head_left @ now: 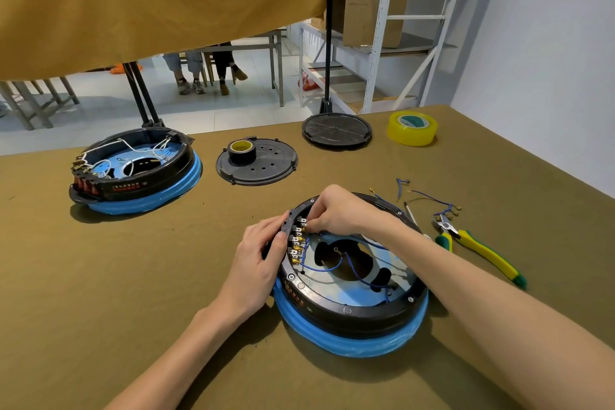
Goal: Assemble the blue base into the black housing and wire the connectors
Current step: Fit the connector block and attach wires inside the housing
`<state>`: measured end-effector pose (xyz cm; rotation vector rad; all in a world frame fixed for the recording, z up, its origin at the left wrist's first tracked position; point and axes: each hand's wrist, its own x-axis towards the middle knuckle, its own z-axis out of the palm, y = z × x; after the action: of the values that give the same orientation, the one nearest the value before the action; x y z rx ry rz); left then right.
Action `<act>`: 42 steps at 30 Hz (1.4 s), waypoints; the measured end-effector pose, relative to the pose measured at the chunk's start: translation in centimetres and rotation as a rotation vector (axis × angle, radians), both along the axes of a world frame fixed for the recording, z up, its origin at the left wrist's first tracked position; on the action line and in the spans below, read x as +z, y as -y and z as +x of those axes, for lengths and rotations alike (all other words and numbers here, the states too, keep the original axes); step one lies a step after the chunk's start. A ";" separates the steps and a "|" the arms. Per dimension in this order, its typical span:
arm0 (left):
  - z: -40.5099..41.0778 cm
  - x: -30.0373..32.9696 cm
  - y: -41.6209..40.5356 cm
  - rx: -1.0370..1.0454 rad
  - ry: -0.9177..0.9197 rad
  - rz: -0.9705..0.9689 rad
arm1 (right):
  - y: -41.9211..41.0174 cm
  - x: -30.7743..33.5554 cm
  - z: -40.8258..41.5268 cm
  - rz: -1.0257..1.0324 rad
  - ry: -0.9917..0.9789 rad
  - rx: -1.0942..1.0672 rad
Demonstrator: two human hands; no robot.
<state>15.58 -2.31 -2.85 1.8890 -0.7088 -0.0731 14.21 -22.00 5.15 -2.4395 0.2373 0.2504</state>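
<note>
Head view looks down on an olive worktop (pixel 100 276). Near its middle sits the black housing (pixel 352 309), ringed below by the blue base (pixel 349 341); the housing's far rim is hidden behind the right forearm. Inside the housing, thin blue wires (pixel 327 268) loop over a pale plate, their ends hard to follow. On the housing's left edge stands the connector row (pixel 296 243), small brass tabs whose detail is too fine to read. The left hand (pixel 258 263) curls round the outside of that edge, thumb against the connector block. The right hand (pixel 336 211) reaches in from above, fingertips pinched at the topmost connector; what they pinch is covered. Left of the housing and farther back lies a second housing (pixel 133 166) with white wires. Right of the housing lie pliers (pixel 479 248) and loose wires (pixel 429 198), with a yellow tape roll (pixel 412 128) behind them.
</note>
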 end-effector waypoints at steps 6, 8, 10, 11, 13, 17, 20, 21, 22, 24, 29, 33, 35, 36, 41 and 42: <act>-0.2 0.2 -0.1 -0.006 -0.014 -0.019 | -0.3 0.4 -0.3 0.024 -0.073 -0.043; -0.4 0.3 -0.1 -0.011 -0.019 -0.016 | -0.4 1.1 -0.1 0.047 -0.153 -0.078; -0.5 0.4 -0.2 -0.019 -0.019 -0.011 | -0.4 1.8 0.1 0.019 -0.227 -0.091; -0.6 0.5 -0.3 -0.021 -0.014 -0.011 | -0.3 2.0 0.2 0.004 -0.257 -0.091; -0.6 0.5 -0.3 -0.019 -0.008 -0.011 | -0.3 2.2 0.3 -0.020 -0.300 -0.090; -0.5 0.4 -0.3 -0.020 0.007 -0.018 | -0.4 1.8 0.5 -0.040 -0.310 -0.100; -0.4 0.2 -0.4 -0.028 0.005 -0.014 | -0.3 1.7 0.5 -0.026 -0.305 -0.106; -0.3 0.1 -0.4 -0.028 0.007 -0.015 | -0.3 1.7 0.5 -0.025 -0.307 -0.104; -0.3 0.1 -0.3 -0.025 0.012 -0.015 | -0.3 1.7 0.5 -0.026 -0.307 -0.102; -0.1 0.0 -0.3 -0.021 0.011 -0.006 | -0.4 1.9 0.5 -0.033 -0.305 -0.100; 0.1 -0.1 -0.3 -0.022 -0.004 0.017 | -0.7 1.9 0.4 -0.035 -0.207 -0.094; 0.0 0.0 -0.1 -0.004 -0.022 0.019 | -0.4 1.4 -0.8 -0.041 -0.045 -0.094; -0.1 0.2 0.0 -0.004 -0.056 0.006 | 0.0 1.4 -1.9 -0.047 0.138 -0.119; 0.0 0.4 0.0 -0.002 -0.090 -0.009 | 0.4 1.5 -2.6 -0.041 0.244 -0.151; 0.0 2.3 2.0 0.045 -0.166 -0.008 | 4.6 2.0 -6.3 -0.173 0.514 -0.407; 0.0 2.6 2.4 0.052 -0.169 0.016 | 5.7 1.8 -7.0 -0.267 0.475 -0.456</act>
<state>15.55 -4.67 -0.28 1.8896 -0.5449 -0.2035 7.21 -27.66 6.90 -2.5312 0.6285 -0.5868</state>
